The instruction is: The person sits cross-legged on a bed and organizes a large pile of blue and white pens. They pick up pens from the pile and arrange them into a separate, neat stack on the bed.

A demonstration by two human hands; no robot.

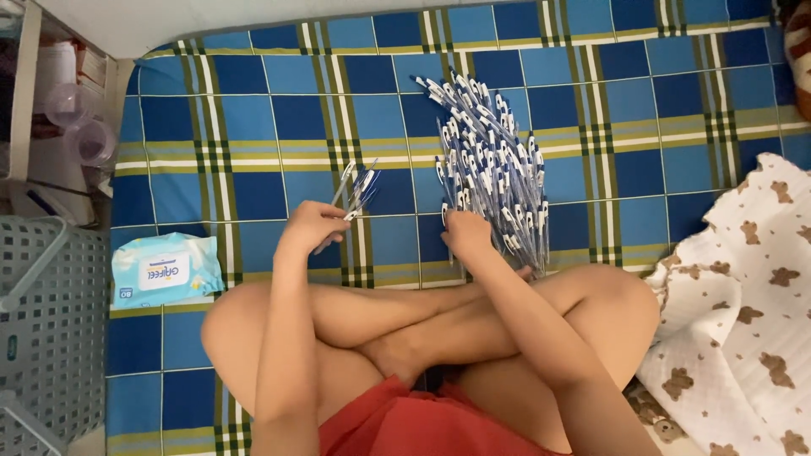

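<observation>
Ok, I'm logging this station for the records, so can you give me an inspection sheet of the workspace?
Surface: blue and green checked mat, lying flat.
Job's things: big pile of blue and white pens on the mat; a small bunch of pens in the left hand.
Clutter: pale blue wipes pack at the left; cream cloth with bear print at the right.
Hands: left hand closed round the small bunch; right hand resting on the near end of the pile, grip hidden.
Cables: nothing seen.
Surroundings: grey plastic basket and clear cups off the mat's left edge.
</observation>
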